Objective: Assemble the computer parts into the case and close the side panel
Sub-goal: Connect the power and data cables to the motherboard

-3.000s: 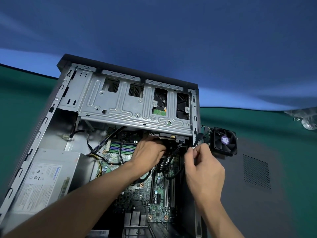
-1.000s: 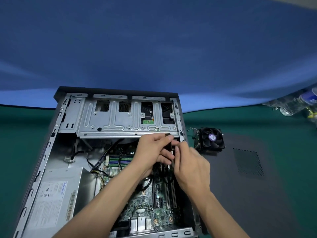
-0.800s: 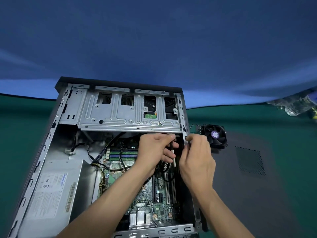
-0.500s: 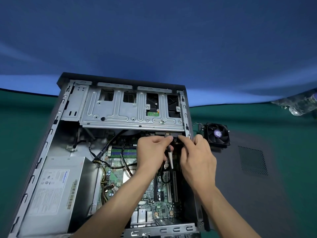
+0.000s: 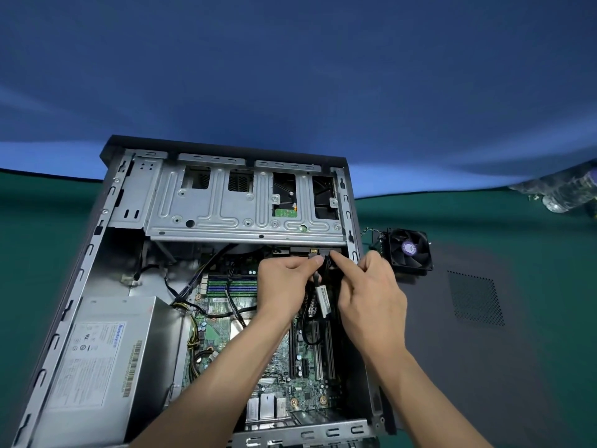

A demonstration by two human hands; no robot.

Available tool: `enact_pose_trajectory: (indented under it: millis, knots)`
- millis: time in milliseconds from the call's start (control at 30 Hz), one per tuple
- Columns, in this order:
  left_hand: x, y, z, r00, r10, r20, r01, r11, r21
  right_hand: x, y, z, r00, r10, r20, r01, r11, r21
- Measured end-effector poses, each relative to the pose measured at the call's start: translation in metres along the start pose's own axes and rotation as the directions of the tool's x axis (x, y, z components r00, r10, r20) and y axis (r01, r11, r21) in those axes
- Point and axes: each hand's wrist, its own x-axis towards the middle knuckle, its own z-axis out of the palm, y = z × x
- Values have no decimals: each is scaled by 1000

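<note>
Seating drive cables under the drive cage

Our left hand (image 5: 287, 286) pinches a black cable (image 5: 318, 279) while our right hand (image 5: 368, 286) pinches the connector (image 5: 326, 255) at the hard drive (image 5: 284, 202) inside the open case (image 5: 106, 202). If we push it in skewed, the plug may half-seat or bend. The cooler fan (image 5: 408, 252) and side panel (image 5: 484, 318) lie waiting on the bench (image 5: 484, 215).

The open grey computer case (image 5: 106, 240) lies flat, motherboard (image 5: 219, 334) exposed, black cooling fan (image 5: 409, 252) just beside it.
</note>
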Motion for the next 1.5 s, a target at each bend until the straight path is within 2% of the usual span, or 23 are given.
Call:
enact_pose_trajectory:
  millis: [333,567,667,733,800,867,900,1000,1067,1233,1267,1367,1500]
  knots:
    - [1,2,4,999,12,-38,-11,1000,20,1,2,2,1000,20,17,-20,1000,10]
    - [2,7,5,996,-72,-49,68,995,-74,1,2,2,1000,12,4,-12,1000,12]
    - [-1,7,3,997,-75,-27,74,996,-55,0,2,3,1000,15,21,-15,1000,5]
    - [-2,8,2,999,-1,-33,3,998,56,-1,3,3,1000,22,21,-22,1000,2]
    - [-2,10,-2,990,139,-1,-130,929,346,-1,3,3,999,43,30,-43,999,-3]
    - [-6,15,-8,957,288,43,-249,730,636,-1,4,4,998,56,34,-56,998,-1]
    - [-9,19,-11,930,363,61,-294,633,716,-1,3,5,998,55,33,-55,999,0]
    - [-10,36,-8,850,507,143,-427,503,751,0,4,4,996,82,24,-84,994,65]
    - [-4,48,3,819,530,221,-487,439,755,1,3,3,990,139,19,-140,976,168]
    - [15,63,45,732,591,339,-591,304,747,1,5,-2,982,175,73,-187,954,236]
    - [20,62,53,730,581,358,-596,285,751,1,6,-3,980,181,83,-196,950,242]
    - [39,59,67,798,497,341,-518,274,811,1,7,-6,975,194,106,-216,935,280]
    - [50,53,70,808,536,247,-459,309,833,8,13,-9,968,182,173,-238,883,405]
